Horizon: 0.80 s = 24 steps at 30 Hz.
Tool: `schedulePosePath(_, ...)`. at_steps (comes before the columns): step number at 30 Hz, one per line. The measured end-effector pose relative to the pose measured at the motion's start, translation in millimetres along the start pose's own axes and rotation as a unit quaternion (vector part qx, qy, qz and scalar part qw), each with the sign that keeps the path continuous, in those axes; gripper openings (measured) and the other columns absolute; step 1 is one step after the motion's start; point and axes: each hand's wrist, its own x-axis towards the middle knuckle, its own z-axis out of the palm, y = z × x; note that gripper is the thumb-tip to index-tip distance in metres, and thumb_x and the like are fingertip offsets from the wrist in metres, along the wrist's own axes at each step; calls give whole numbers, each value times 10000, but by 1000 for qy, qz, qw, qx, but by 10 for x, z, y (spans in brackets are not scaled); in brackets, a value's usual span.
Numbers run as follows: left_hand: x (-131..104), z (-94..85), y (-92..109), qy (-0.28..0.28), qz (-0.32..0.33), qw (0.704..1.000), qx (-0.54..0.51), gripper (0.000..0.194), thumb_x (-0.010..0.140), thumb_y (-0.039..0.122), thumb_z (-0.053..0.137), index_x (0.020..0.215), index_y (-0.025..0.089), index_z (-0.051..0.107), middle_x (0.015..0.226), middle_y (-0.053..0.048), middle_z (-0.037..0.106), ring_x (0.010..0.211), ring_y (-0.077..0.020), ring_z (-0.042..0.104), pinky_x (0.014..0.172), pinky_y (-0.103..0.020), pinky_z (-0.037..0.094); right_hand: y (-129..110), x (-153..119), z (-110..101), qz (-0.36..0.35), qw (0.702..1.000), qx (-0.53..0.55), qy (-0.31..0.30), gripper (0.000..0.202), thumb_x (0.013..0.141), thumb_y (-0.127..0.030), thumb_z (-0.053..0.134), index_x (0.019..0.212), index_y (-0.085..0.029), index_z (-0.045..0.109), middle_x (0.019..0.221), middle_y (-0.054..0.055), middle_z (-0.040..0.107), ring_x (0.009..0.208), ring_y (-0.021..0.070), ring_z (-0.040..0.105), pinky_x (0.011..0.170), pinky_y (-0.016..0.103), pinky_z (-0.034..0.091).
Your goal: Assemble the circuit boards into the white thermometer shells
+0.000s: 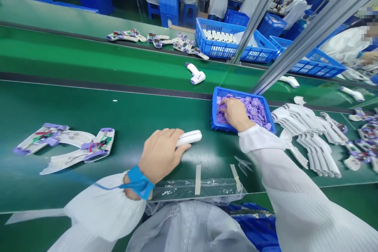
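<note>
My left hand (161,151), with a blue strap around its wrist, is closed on a white plastic thermometer-gun housing (189,138) just above the green work surface. Most of the housing is hidden under my palm; only one rounded end sticks out to the right. My right hand (236,113) reaches into a small blue tray (243,129) heaped with purple plastic parts (255,108). Its fingers are bent in a pinch on the parts at the tray's left side. Which single part lies between the fingertips is hard to see.
Opened housings with wiring (99,145) lie at left; white housing shells (319,153) are stacked at right. A closed thermometer gun (195,75) rests on the green conveyor (132,61). Blue crates (236,49) and a metal post (313,27) stand beyond. Co-workers in white are behind.
</note>
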Motion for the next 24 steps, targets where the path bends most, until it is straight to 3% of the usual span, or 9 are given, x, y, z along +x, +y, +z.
schedulePosePath(2, -41, -67, -55, -22, -70, 987, -146, 351, 938, 498, 503, 1155, 239, 602, 993, -31, 703, 838, -224, 636, 699, -315, 431, -17, -165, -152, -12, 999, 49, 11, 197, 873, -155, 586, 1009, -159, 729, 997, 117, 708, 920, 244, 652, 864, 378, 462)
schedulePosePath(4, -78, -112, -66, -60, -103, 954, -274, 381, 960, 538, 442, 1154, 241, 583, 946, -3, 694, 792, -186, 633, 660, -279, 438, -86, -395, -286, 2, 980, 201, 6, 188, 903, -252, 578, 1010, -183, 716, 897, 63, 706, 798, 196, 641, 796, 356, 492)
schedulePosePath(5, -90, -119, -47, -71, -103, 942, -312, 388, 965, 545, 431, 1150, 239, 580, 937, 2, 689, 785, -176, 631, 661, -271, 443, -145, -523, -335, 22, 952, 306, -7, 196, 900, -306, 597, 1010, -184, 703, 853, 45, 692, 747, 174, 624, 757, 341, 501)
schedulePosePath(7, -98, -99, 31, -62, -86, 939, -327, 375, 963, 533, 452, 1169, 246, 576, 983, 1, 682, 825, -175, 628, 697, -274, 454, -293, -776, -385, 79, 857, 507, -48, 249, 857, -389, 666, 986, -176, 678, 823, 26, 655, 700, 139, 587, 706, 309, 506)
schedulePosePath(11, -78, 11, 201, -3, -36, 962, -271, 334, 954, 468, 521, 1218, 270, 569, 1138, -3, 661, 975, -198, 605, 821, -308, 450, -561, -1129, -340, 167, 693, 691, -124, 248, 793, -379, 751, 894, -168, 667, 793, -2, 582, 667, 87, 516, 656, 235, 487)
schedulePosePath(18, -81, 51, 211, -6, 40, 974, -225, 351, 968, 445, 524, 1284, 294, 541, 1167, 25, 658, 966, -174, 577, 867, -304, 413, -690, -1312, -247, 268, 529, 793, -143, 214, 807, -326, 763, 921, -153, 711, 858, 12, 551, 597, 40, 416, 489, 144, 406)
schedulePosePath(20, -84, 21, 183, -4, 66, 977, -203, 371, 982, 441, 500, 1326, 304, 511, 1166, 27, 657, 968, -176, 570, 881, -313, 393, -731, -1374, -235, 266, 539, 789, -129, 246, 818, -368, 754, 945, -163, 709, 812, 2, 540, 572, 39, 390, 472, 152, 384)
schedulePosePath(21, -84, 7, 170, 2, 74, 978, -195, 393, 986, 441, 491, 1353, 300, 489, 1175, 22, 655, 975, -178, 566, 888, -317, 385, -753, -1410, -223, 257, 571, 771, -113, 266, 835, -401, 734, 969, -173, 704, 762, -8, 529, 560, 47, 390, 474, 165, 385)
schedulePosePath(24, -86, -7, 150, 5, 87, 978, -190, 428, 1002, 427, 461, 1396, 263, 449, 1204, 3, 651, 973, -179, 562, 874, -317, 376, -801, -1505, -156, 175, 736, 653, -29, 311, 893, -465, 645, 1069, -212, 682, 765, 5, 573, 599, 95, 487, 544, 232, 453)
